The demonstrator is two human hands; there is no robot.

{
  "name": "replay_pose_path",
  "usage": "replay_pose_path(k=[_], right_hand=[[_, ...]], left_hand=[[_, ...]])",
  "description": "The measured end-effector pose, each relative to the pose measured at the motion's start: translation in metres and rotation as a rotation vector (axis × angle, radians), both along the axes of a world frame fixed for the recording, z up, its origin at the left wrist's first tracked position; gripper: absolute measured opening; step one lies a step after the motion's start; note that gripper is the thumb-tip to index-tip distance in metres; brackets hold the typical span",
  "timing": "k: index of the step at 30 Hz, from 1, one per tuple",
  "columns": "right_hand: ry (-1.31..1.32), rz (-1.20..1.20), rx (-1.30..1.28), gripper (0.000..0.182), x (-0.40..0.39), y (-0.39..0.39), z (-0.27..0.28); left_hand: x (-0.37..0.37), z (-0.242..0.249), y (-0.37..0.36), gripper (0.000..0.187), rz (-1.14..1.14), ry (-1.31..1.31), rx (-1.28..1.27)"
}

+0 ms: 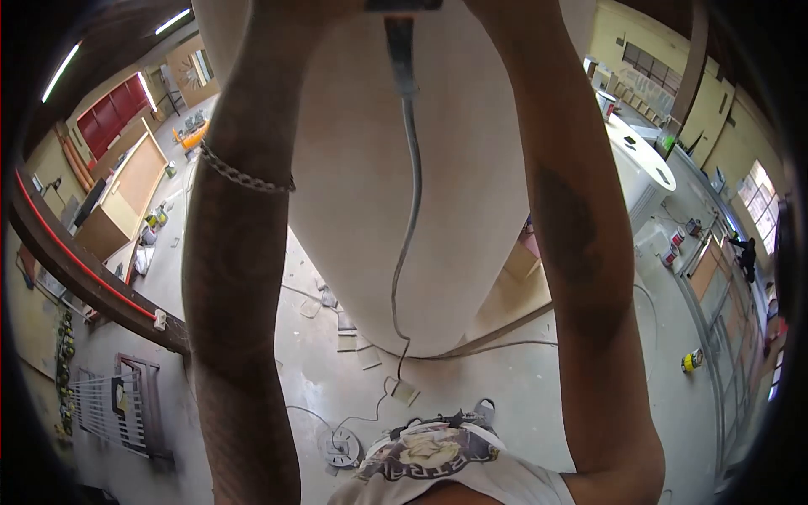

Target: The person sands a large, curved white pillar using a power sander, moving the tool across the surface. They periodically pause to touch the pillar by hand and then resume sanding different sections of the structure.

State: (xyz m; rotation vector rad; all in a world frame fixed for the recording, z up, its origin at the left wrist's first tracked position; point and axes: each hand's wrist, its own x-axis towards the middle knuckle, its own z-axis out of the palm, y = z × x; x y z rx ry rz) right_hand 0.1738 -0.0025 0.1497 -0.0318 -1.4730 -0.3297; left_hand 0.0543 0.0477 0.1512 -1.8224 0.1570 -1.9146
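Both my forearms reach up and out past the top edge, so my hands and fingers are outside the picture. The left forearm (240, 185) wears a chain bracelet (244, 175); the right forearm (581, 185) is bare. Between them, at the top, hangs the dark handle of a corded power tool (401, 55), mostly cut off. Whether my hands hold it does not show. Its grey cord (412, 185) runs down in front of a large, smooth, pale curved panel (345, 168) that narrows toward the floor.
Below, the cord meets a small box (405, 392) near a cable reel (339, 446). Flat pieces (347, 332) lie by the panel's foot. A rack (109, 408) stands left, a white counter (644, 160) right. A paint tin (692, 361) sits on the floor. A dark beam (93, 282) crosses at left.
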Motion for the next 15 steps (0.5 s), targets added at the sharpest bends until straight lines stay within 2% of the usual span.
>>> replay_pose_path(k=[3, 5, 7, 8, 10, 14, 15], right_hand=[[0.001, 0.051, -0.006, 0.027, 0.004, 0.018, -0.035], [0.004, 0.078, -0.004, 0.027, 0.003, 0.02, -0.073], [-0.021, 0.04, -0.021, 0.028, 0.005, 0.011, -0.112], [-0.05, -0.01, -0.033, 0.028, 0.01, 0.005, -0.13], [-0.092, -0.046, -0.044, 0.03, 0.015, 0.003, -0.164], [-0.133, -0.071, -0.114, 0.032, 0.023, -0.001, -0.243], [-0.142, -0.068, -0.138, 0.033, 0.021, -0.005, -0.26]], left_hand=[[0.01, -0.041, -0.005, 0.034, -0.062, -0.086, -0.066], [0.014, -0.08, 0.012, 0.034, 0.025, -0.2, 0.071], [0.014, -0.117, 0.015, 0.037, -0.02, -0.191, 0.053], [0.009, -0.142, -0.01, 0.04, -0.198, -0.099, -0.133], [0.014, -0.184, -0.005, 0.046, -0.398, 0.001, -0.237], [0.003, -0.263, -0.023, 0.049, -0.342, 0.128, -0.4], [0.005, -0.277, -0.022, 0.049, -0.354, 0.145, -0.363]])
